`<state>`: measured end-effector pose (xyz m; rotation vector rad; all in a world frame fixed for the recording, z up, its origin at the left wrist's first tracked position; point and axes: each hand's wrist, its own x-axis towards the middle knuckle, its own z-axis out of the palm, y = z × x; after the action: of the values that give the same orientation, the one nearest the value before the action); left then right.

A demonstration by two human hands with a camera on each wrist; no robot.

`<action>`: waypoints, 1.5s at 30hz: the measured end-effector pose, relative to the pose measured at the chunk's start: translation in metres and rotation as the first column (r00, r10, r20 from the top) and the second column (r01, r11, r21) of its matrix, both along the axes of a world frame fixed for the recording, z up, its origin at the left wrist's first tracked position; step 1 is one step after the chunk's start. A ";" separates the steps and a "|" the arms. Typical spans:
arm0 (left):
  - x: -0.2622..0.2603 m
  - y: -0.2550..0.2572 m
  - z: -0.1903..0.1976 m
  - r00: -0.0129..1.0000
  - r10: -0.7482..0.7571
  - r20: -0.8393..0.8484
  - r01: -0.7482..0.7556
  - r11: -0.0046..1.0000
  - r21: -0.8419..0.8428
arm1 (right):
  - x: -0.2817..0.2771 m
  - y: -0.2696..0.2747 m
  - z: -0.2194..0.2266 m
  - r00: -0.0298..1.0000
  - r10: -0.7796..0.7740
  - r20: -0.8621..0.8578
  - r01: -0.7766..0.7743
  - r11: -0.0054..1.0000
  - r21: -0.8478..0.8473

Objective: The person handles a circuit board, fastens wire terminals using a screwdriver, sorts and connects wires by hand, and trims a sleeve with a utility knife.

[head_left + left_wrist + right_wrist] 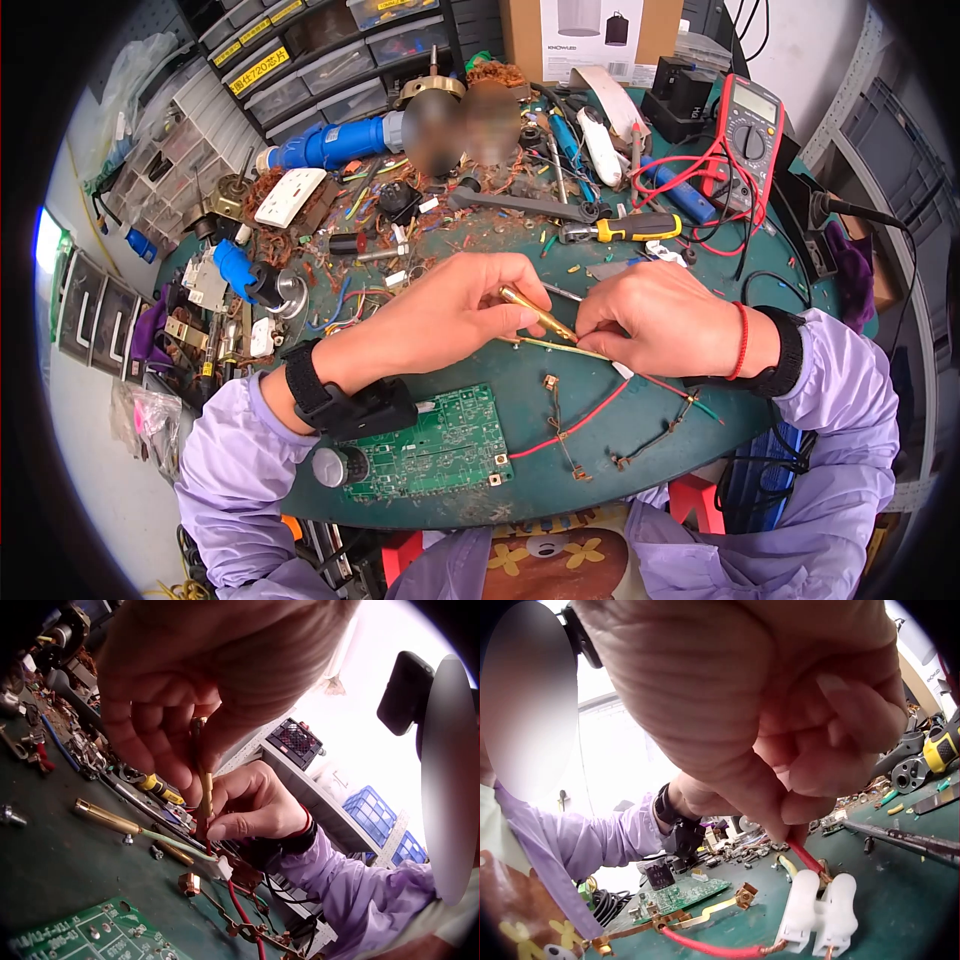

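Observation:
My left hand [450, 305] grips a slim brass pin [538, 313] between thumb and fingers, its lower end slanting toward my right hand [655, 318]. The right fingers pinch a short red wire [804, 855] right at that end of the pin. This wire leads into a white two-way connector block [802, 907], which also joins a longer red wire [712, 949]. A second brass pin [109, 816], on a yellow-green wire [176, 844], lies on the bench below the hands. Thin brass contact strips [555, 425] are attached along the long red wire.
A green circuit board [435, 450] lies at the bench's front edge. Behind the hands are a yellow-black ratchet [640, 228], a red multimeter [750, 130] with tangled leads, a blue industrial plug [335, 145] and heaped scraps. Parts drawers [330, 70] stand at the back.

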<state>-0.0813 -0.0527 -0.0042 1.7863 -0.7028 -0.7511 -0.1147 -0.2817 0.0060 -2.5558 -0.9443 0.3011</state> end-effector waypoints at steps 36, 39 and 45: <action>0.001 0.061 0.019 0.903 0.007 0.429 -0.194 0.899 0.393 | -0.020 -0.019 0.003 0.994 0.110 -0.021 -0.105 0.981 0.161; 0.004 0.055 0.022 0.922 0.030 0.387 -0.189 0.906 0.379 | -0.020 -0.019 0.004 0.994 0.110 -0.023 -0.104 0.979 0.172; 0.021 0.051 0.011 0.957 0.084 0.277 -0.162 0.949 0.272 | -0.020 -0.020 0.003 0.993 0.112 -0.037 -0.104 0.978 0.181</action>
<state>-0.0607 -0.0014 0.0069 2.2085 -0.6684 -0.5588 -0.1351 -0.3016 0.0093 -2.3297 -1.0451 0.2922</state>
